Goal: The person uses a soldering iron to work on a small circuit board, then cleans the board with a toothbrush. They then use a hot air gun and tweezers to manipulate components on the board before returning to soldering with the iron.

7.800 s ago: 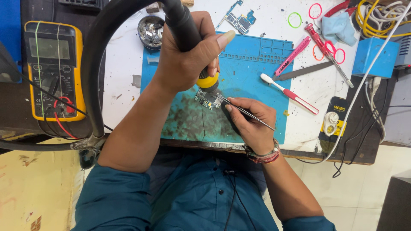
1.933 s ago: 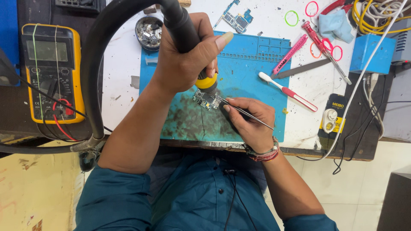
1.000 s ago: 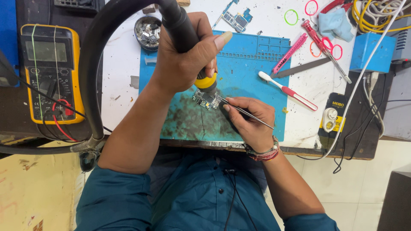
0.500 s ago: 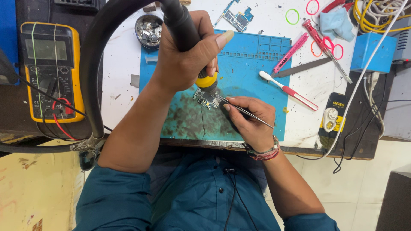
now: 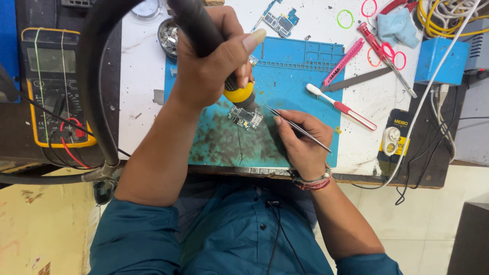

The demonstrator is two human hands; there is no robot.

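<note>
While tweezers [image 5: 298, 129] hover, board [image 5: 245, 117] lies beside right hand [image 5: 303, 142].

From my remote feed, the head view is bright and evenly lit, daylight-like, with no harsh glare. The white tabletop [image 5: 142, 66] beside the blue work mat [image 5: 305, 76] looks nearly washed out. Soft shadows fall on the mat under the left hand [image 5: 214, 66] and beneath the right hand [image 5: 300, 137]. The black hose [image 5: 97, 86] left of the mat is close to the lens and slightly soft. The small circuit board [image 5: 245, 117] on the mat reads sharp. Edges bend mildly.
</note>
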